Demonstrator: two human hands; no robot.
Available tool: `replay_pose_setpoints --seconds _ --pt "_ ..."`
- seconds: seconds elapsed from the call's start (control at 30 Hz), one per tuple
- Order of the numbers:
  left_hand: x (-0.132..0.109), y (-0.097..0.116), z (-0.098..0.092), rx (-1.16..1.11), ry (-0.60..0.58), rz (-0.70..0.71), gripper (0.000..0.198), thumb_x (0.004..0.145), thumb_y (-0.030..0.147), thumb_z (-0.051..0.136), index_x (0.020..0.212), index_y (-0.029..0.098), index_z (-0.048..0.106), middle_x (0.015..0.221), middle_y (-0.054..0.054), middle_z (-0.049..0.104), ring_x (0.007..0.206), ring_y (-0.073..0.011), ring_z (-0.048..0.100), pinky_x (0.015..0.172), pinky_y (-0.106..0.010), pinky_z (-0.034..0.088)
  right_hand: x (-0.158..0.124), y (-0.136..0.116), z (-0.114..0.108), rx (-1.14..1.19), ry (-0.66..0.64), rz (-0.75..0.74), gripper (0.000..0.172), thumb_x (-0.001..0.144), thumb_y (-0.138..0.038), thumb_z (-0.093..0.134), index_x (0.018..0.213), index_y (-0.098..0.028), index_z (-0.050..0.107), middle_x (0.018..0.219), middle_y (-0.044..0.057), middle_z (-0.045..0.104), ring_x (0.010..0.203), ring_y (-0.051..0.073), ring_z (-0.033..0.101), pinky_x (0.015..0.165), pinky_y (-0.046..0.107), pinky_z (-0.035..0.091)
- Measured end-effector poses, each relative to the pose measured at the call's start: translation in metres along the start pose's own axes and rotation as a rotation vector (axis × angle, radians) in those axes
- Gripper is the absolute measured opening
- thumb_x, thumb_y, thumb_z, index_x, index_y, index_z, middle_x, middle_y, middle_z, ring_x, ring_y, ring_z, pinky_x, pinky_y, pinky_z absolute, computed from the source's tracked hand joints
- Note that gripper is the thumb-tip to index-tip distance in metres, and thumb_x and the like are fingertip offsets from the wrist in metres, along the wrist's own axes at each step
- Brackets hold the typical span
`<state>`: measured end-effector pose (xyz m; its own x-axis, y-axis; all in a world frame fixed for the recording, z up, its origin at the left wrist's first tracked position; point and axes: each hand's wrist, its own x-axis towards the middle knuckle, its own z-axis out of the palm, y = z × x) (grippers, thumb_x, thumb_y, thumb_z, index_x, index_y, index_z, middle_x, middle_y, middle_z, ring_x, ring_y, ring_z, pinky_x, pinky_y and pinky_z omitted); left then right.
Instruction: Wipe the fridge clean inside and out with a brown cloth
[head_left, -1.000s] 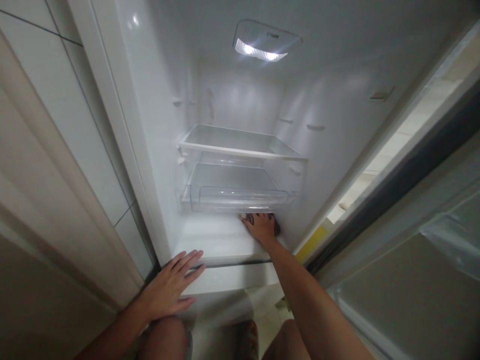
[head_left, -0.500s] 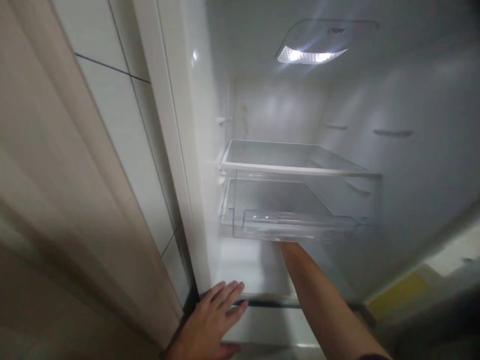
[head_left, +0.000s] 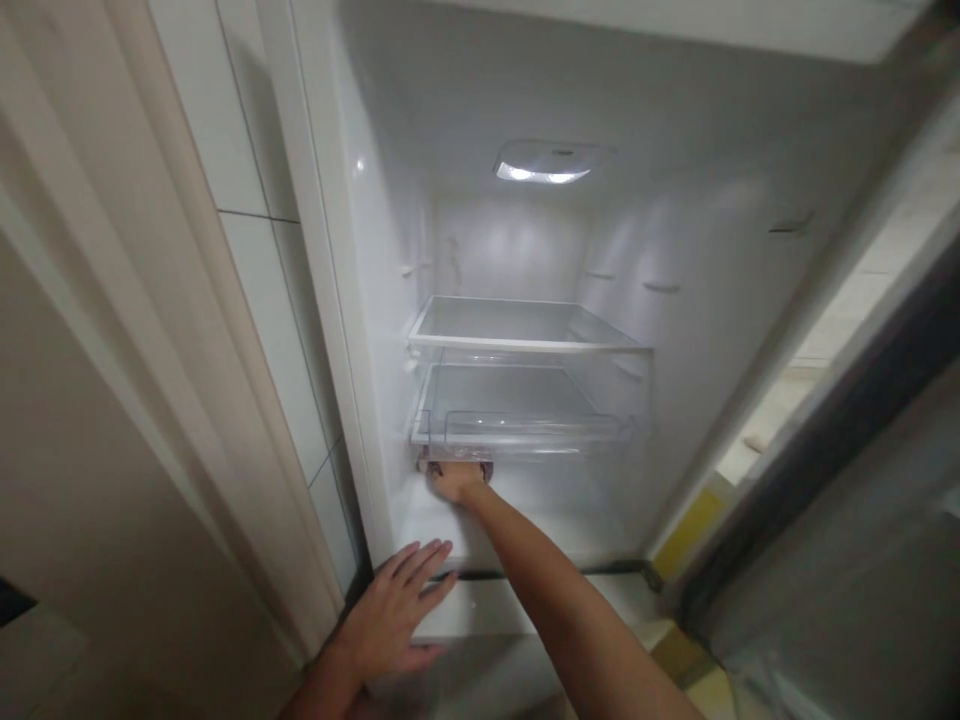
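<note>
Inside an open white fridge, my right hand [head_left: 459, 481] reaches under the lower shelf, closed on a brownish cloth [head_left: 487, 469] that shows on both sides of it. The cloth is partly hidden by the hand and the clear drawer front. My left hand [head_left: 394, 610] rests at the fridge's lower left front edge with its fingers spread and nothing in it. Above the right hand is a clear plastic drawer [head_left: 525, 428], with a glass shelf [head_left: 517, 322] over it.
A lit lamp [head_left: 544, 176] sits in the fridge ceiling. Wooden trim [head_left: 202, 330] and white tiles [head_left: 262, 300] stand at the left. The open door [head_left: 847, 480] is at the right, near a yellow object [head_left: 688, 525].
My right hand has moved left and into view below the drawer, with the cloth now visible. The view has pulled back, showing more of the fridge and door. My left hand stays spread at the edge.
</note>
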<state>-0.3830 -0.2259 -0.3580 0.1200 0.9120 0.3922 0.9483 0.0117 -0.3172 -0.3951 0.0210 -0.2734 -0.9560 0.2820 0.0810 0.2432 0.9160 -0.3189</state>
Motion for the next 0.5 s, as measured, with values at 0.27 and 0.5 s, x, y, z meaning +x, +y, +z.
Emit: replay_pose_setpoints --seconds 0.27,0.5 --pt "0.002 0.001 -0.003 0.092 0.102 0.004 0.100 0.076 0.067 0.079 0.164 0.033 0.046 0.177 -0.011 0.037 0.158 -0.0315 0.036 0.134 -0.047 0.008 -0.088 0.026 -0.017 0.034 0.028 -0.129 0.051 0.101 -0.062 0.057 0.147 -0.041 0.063 0.143 0.006 0.067 0.140 0.033 0.053 0.124 0.067 0.027" --pt "0.013 -0.015 0.023 0.172 0.391 0.102 0.060 0.087 0.057 0.076 0.143 0.038 0.068 0.172 -0.001 0.046 0.170 -0.0280 0.014 0.139 -0.044 0.005 -0.096 0.119 -0.041 -0.099 0.171 0.291 0.066 0.099 -0.074 0.053 0.151 -0.035 0.064 0.158 0.013 0.058 0.152 0.039 0.045 0.129 0.069 0.015"
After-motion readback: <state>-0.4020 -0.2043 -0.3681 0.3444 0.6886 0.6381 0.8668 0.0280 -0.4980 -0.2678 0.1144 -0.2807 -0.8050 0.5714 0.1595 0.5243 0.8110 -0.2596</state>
